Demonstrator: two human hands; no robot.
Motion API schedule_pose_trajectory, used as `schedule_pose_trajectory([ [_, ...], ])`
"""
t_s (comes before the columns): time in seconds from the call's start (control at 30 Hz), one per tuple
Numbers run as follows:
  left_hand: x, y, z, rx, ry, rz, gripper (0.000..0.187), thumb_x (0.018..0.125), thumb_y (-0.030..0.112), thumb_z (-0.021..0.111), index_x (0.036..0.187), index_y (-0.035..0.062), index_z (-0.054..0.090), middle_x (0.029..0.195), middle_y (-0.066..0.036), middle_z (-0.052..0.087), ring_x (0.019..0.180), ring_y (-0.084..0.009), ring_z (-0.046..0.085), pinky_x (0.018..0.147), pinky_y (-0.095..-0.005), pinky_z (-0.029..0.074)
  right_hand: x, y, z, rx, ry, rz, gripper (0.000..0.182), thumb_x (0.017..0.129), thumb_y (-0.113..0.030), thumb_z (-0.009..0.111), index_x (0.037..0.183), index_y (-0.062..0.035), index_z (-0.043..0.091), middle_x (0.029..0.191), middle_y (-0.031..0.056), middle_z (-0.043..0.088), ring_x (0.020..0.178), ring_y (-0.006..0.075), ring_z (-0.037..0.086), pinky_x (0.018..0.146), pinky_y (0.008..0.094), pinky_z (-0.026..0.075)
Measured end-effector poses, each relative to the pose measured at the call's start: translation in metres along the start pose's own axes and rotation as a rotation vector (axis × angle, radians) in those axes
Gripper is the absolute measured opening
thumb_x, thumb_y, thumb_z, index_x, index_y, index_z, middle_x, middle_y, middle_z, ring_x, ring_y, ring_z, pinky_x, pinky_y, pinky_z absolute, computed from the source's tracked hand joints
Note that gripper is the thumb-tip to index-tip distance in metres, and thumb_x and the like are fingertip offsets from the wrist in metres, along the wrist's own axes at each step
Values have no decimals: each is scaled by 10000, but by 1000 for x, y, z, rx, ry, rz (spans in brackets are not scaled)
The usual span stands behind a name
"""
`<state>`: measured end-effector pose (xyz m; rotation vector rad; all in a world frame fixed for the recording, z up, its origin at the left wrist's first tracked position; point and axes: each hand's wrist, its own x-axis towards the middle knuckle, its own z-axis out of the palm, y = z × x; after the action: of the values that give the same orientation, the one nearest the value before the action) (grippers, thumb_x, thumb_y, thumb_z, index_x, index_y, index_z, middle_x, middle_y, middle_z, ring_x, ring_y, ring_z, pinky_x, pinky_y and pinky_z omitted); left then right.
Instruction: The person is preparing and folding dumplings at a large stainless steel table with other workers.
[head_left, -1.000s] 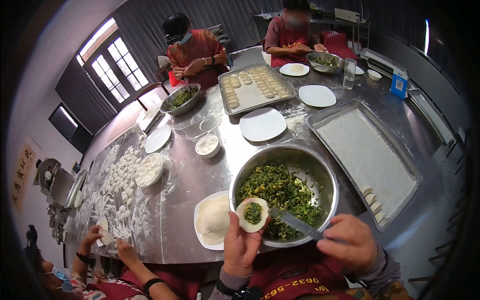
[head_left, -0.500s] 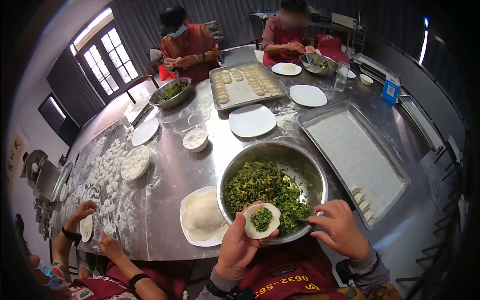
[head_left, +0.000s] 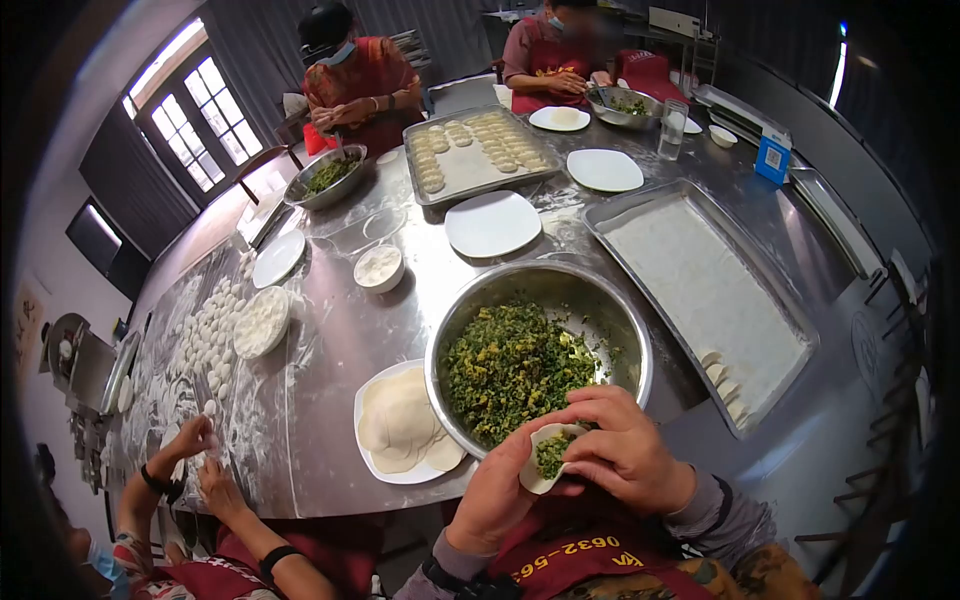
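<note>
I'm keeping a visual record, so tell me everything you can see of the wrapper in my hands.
The wrapper is a thin, pale piece of soft-looking dough, bent up at the sides around chopped green filling with yellow bits. It is open, its filling showing. It rests in the left hand, with the right hand at its right edge; fingers hide part of that edge. In view, it lies at the near side of the steel bowl.
</note>
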<state>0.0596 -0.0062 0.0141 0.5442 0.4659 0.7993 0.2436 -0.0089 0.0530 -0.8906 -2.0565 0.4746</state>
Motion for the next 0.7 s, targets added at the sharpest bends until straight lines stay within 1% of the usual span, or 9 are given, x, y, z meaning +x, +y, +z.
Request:
schedule_pose_trajectory([
  [0.07, -2, -2, 4, 28, -14, 78, 580, 941, 394, 444, 1353, 5, 320, 1230, -137, 498, 1052, -252, 564, 803, -384, 537, 4, 0, 3, 44, -9, 37, 137, 683, -66, 699, 776, -66, 599, 1056, 102, 559, 1061, 317, 502, 881, 417, 396],
  [0.17, -7, -3, 4, 105, 13, 69, 551, 894, 222, 571, 1347, 11, 339, 1211, -112, 507, 1028, -211, 570, 785, -331, 541, 6, 3, 11, 126, -4, 81, 129, 684, -52, 691, 767, -64, 594, 1027, 98, 547, 1044, 305, 501, 880, 407, 394],
  [0.27, -12, 1, 13, 363, 92, 29, 560, 831, 21, 602, 1342, 43, 373, 1174, -45, 524, 1002, -104, 542, 771, -222, 498, 8, 6, 19, 193, 29, 98, 116, 688, -54, 683, 760, -64, 592, 1010, 96, 536, 1031, 297, 498, 880, 401, 390],
  [0.37, -14, 1, 13, 331, 118, 1, 550, 812, 3, 626, 1315, 53, 409, 1149, -24, 529, 975, -73, 533, 712, -188, 473, 7, 11, 27, 241, 21, 105, 107, 690, -68, 680, 761, -64, 601, 1018, 96, 536, 1032, 290, 494, 881, 390, 388],
  [0.4, -14, 0, 11, 402, 105, 8, 492, 830, 11, 604, 1289, 60, 435, 1138, -16, 530, 932, -64, 540, 672, -180, 458, 6, 13, 30, 252, 11, 104, 105, 691, -74, 680, 763, -64, 605, 1024, 97, 537, 1034, 287, 493, 882, 386, 387],
  [0.5, -15, -3, 4, 412, 102, 9, 468, 845, 20, 587, 1287, 55, 435, 1114, -16, 543, 908, -60, 548, 668, -178, 454, 5, 17, 34, 285, -5, 119, 106, 700, -90, 681, 788, -67, 628, 1043, 91, 542, 1045, 280, 490, 889, 378, 386],
  [0.6, -16, 0, 1, 440, 94, -6, 447, 855, 26, 574, 1279, 53, 439, 1072, -16, 560, 899, -60, 557, 658, -178, 451, 7, 17, 38, 340, 21, 97, 115, 715, -78, 675, 827, -70, 650, 1058, 92, 546, 1050, 273, 491, 898, 373, 385],
  [0.7, -17, -1, -4, 478, 39, 22, 492, 857, 16, 566, 1322, 50, 409, 1087, -36, 570, 905, -71, 563, 651, -181, 451, 8, 12, 36, 478, 104, 63, 126, 756, -53, 652, 882, -66, 653, 1043, 96, 557, 1021, 254, 517, 878, 351, 403],
])
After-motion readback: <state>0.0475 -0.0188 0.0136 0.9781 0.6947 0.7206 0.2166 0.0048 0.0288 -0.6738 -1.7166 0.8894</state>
